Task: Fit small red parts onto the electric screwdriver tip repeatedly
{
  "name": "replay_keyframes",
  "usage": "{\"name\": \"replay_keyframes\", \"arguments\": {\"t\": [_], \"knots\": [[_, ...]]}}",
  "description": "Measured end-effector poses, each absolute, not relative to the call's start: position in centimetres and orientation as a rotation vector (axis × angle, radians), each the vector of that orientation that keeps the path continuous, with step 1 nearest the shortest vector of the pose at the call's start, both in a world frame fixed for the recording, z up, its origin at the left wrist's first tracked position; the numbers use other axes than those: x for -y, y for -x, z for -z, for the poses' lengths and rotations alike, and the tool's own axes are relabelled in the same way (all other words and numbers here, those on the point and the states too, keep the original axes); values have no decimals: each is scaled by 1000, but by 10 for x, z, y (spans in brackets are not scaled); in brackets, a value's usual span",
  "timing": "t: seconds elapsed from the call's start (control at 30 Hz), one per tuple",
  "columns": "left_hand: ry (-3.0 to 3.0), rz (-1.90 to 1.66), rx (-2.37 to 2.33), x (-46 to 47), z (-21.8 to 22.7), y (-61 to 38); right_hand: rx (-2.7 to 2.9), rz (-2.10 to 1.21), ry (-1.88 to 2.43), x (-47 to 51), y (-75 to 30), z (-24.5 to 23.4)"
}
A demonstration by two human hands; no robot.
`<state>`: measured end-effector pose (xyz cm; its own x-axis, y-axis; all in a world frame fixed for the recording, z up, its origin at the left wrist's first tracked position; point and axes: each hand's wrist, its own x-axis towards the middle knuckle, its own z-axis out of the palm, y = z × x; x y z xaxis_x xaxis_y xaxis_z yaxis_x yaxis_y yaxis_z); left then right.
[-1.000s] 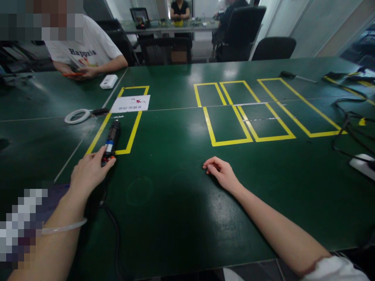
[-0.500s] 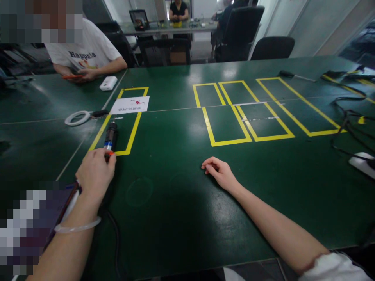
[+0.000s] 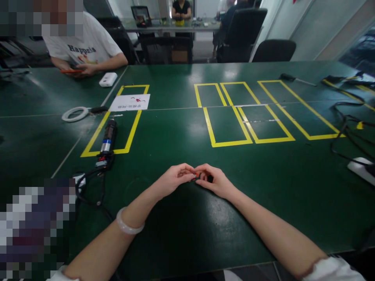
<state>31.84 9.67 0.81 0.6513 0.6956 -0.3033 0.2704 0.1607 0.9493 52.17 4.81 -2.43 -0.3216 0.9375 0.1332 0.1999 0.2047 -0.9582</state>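
Observation:
In front of me my left hand [image 3: 172,179] pinches a small red-and-orange piece [image 3: 195,176], too small to name. My right hand [image 3: 216,181] meets it there, fingers curled in and fingertips at the piece; what they hold themselves is hidden. A clear bangle [image 3: 129,222] circles my left wrist. Off to the left an electric screwdriver [image 3: 107,140], dark with a silver and blue band, lies on the green table [image 3: 172,136] across the front of a yellow-taped rectangle. Its black cable [image 3: 99,195] loops towards my left forearm.
A white paper label [image 3: 130,102] lies over the left taped rectangle, a ring of white tape [image 3: 75,114] beside it. More yellow outlines [image 3: 231,144] mark the right half. A screwdriver [image 3: 295,79], black cables [image 3: 347,121] and a white power strip [image 3: 361,168] are further right. A person [image 3: 84,47] sits opposite.
My left hand has moved right from beside the electric screwdriver to my right hand, carrying the small piece. The electric screwdriver stays behind on the table. My right hand has barely moved.

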Motion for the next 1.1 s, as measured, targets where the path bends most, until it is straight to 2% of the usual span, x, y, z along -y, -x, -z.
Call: {"name": "replay_keyframes", "arguments": {"t": [0.63, 0.9, 1.1], "knots": [[-1400, -448, -912, -86, 4, -323, 1696, -1030, 1129, -46, -516, 24], [-1774, -652, -940, -83, 3, -322, 1522, -1230, 1133, -48, -517, 23], [-1777, -692, -978, -83, 2, -323, 1530, -1149, 1106, -50, -517, 27]]}}
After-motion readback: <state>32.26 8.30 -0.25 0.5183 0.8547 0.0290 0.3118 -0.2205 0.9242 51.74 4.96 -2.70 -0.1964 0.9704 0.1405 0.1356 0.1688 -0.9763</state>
